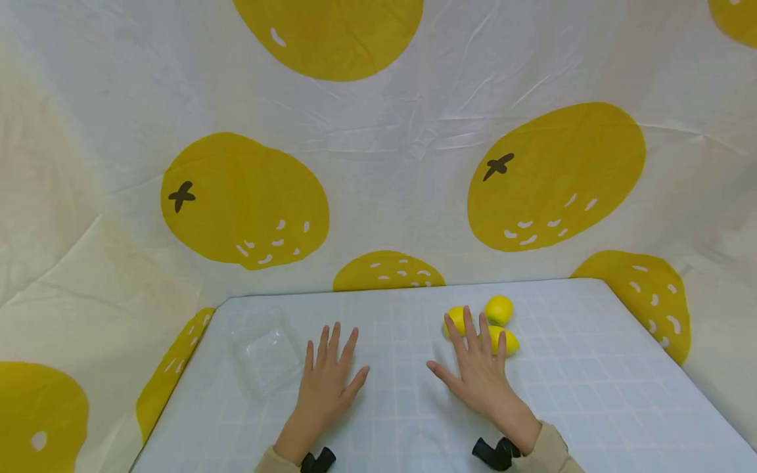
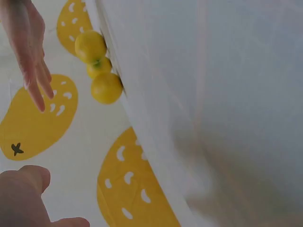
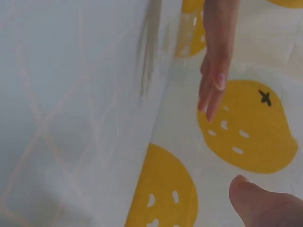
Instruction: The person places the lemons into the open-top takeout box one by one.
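Note:
Both hands hover palm down over the table, fingers spread and holding nothing. My left hand (image 1: 327, 381) is nearest to a clear plastic container (image 1: 269, 355), which lies to its left on the cloth. My right hand (image 1: 481, 378) is in front of three yellow lemons and partly covers them in the head view. One lemon (image 1: 454, 322) shows behind its fingers, another lemon (image 1: 504, 341) lies beside them, and the third lemon (image 1: 499, 310) sits farther back. In the left wrist view the lemons (image 2: 106, 88) stand in a row along the table edge, apart from the hands.
A pale blue checked cloth (image 1: 396, 394) covers the table. Behind it hangs a white curtain (image 1: 402, 197) printed with large yellow fruit, which also closes in both sides. Dark wrist straps (image 1: 497, 453) show below the hands.

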`<state>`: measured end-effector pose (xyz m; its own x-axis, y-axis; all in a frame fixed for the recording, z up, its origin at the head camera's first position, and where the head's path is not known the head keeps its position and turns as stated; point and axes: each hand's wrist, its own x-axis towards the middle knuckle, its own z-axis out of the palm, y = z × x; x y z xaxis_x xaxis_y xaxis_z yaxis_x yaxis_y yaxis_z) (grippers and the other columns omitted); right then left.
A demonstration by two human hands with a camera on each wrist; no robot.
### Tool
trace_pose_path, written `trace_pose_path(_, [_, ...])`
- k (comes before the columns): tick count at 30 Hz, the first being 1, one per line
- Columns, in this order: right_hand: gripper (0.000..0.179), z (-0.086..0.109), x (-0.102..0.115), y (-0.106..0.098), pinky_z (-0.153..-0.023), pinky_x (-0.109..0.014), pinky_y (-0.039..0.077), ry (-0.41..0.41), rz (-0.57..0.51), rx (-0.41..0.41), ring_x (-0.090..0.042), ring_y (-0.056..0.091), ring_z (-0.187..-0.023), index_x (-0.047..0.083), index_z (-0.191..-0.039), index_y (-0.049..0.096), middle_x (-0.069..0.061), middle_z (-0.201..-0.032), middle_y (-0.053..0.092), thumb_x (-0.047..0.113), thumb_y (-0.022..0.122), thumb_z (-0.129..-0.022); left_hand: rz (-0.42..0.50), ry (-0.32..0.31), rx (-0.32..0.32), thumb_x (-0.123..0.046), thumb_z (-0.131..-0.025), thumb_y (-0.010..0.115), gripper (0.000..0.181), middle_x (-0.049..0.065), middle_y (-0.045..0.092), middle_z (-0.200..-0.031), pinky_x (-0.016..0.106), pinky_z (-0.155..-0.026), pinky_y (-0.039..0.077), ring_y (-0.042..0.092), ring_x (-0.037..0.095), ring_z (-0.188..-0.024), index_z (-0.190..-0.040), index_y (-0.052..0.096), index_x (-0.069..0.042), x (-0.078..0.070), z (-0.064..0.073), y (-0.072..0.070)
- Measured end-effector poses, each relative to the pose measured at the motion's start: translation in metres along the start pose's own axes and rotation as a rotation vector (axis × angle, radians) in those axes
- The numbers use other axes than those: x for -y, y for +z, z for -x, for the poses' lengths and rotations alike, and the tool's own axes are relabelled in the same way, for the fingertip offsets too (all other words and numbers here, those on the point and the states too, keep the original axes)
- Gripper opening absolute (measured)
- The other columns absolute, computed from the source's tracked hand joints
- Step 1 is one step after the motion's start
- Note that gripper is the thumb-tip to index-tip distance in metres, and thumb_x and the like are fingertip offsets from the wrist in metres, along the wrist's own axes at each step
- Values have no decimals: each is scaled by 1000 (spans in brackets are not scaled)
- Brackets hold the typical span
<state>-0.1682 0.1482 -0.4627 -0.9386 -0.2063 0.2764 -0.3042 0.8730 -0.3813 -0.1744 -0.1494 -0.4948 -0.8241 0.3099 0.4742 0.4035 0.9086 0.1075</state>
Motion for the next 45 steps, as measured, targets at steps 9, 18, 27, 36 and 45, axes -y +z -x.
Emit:
trace_pose_path(9, [84,-9,19,-9,-107,-71,-11,-6,-117,-17,-43,-10,-148,16,-160,19,-21,-164,0,57,55,-95,15,-21,-46,-44,-97,52,62,22,39,-153,65,-110,29,32,46,-141,-151,44,-13,11,-3,-16])
trace_pose_path(18, [85,-26,41,-14,-109,-69,-12,37,-277,85,-45,-4,-148,12,-160,15,-23,-164,3,53,53,-97,53,-61,-126,-38,-97,56,57,22,46,-147,66,-106,32,41,47,-134,-145,50,-8,30,3,-34])
trace_pose_path(27, [82,-45,58,-7,-110,-70,-8,72,-410,174,-46,2,-148,8,-159,19,-25,-162,9,50,54,-98,187,-181,-124,-29,-99,57,52,22,42,-151,66,-108,28,36,47,-138,-145,49,-6,54,11,-54])
trace_pose_path(36, [74,-57,81,14,-114,-68,-2,-6,-582,191,-44,11,-148,4,-156,23,-25,-161,17,43,53,-100,321,-357,-76,-32,-105,48,52,26,36,-153,74,-103,25,29,53,-139,-149,44,-4,88,22,-80])
trace_pose_path(45, [68,-70,108,50,-115,-62,19,-32,-860,262,-36,20,-148,14,-157,22,-15,-162,23,43,51,-102,454,-501,-118,-28,-107,43,54,30,26,-156,71,-111,12,19,57,-141,-152,34,-1,129,38,-77])
